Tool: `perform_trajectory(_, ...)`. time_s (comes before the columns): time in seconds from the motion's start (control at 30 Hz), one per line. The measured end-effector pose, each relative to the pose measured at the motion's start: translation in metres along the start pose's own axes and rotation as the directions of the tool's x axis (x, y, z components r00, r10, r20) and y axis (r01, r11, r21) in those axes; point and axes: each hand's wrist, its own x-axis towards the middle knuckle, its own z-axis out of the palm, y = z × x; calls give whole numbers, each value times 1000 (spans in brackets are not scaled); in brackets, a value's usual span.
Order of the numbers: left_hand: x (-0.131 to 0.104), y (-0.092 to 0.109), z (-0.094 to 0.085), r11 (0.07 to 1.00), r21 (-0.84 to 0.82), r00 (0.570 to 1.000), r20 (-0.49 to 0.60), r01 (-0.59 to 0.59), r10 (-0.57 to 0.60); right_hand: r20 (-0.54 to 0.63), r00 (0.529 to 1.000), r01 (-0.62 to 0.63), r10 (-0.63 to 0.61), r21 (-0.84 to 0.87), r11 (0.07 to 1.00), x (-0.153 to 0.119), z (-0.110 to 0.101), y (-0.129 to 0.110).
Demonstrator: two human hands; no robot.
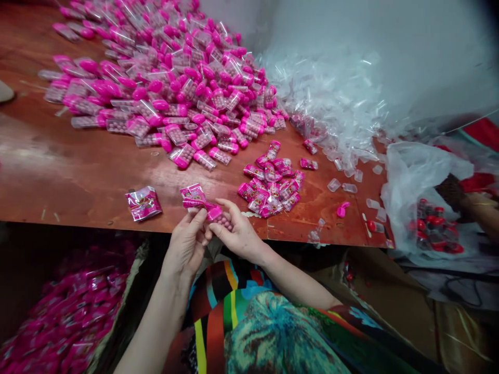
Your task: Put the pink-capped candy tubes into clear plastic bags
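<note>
At the table's front edge, my left hand (191, 231) has its fingers closed around the lower part of a pink printed packet (194, 194). Just beside it, my right hand (238, 232) grips a small clear candy tube (223, 221) with a pink cap and pink balls inside. The capped end touches the packet; whether it is inside the packet is hidden by my fingers. A flat pink packet (143, 203) lies left of my hands. To the right sits a small heap of pink wrapped candies (273, 182).
A large pile of pink-capped tubes (187, 88) covers the back left. Clear empty containers (335, 104) heap at the back right. A plastic bag (421, 161) holds red-capped containers, near another person's arm (481, 208). Below the table, a box contains many pink packets (74, 306).
</note>
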Motion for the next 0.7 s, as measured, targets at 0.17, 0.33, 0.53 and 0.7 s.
perform_trajectory(0.17,0,-7,-5,990,110,991,84,92,-101,85,993,-91,84,80,993,0,-3,-2)
perform_trajectory(0.33,0,-8,-2,991,122,998,36,56,-60,157,978,-184,140,311,933,-2,-5,-3)
perform_trajectory(0.53,-1,-10,-2,986,157,998,5,62,-64,238,945,-288,223,289,913,-10,-19,-2)
perform_trajectory(0.7,-1,-15,-2,973,209,995,-3,101,-103,259,931,-325,258,262,909,-11,-16,1)
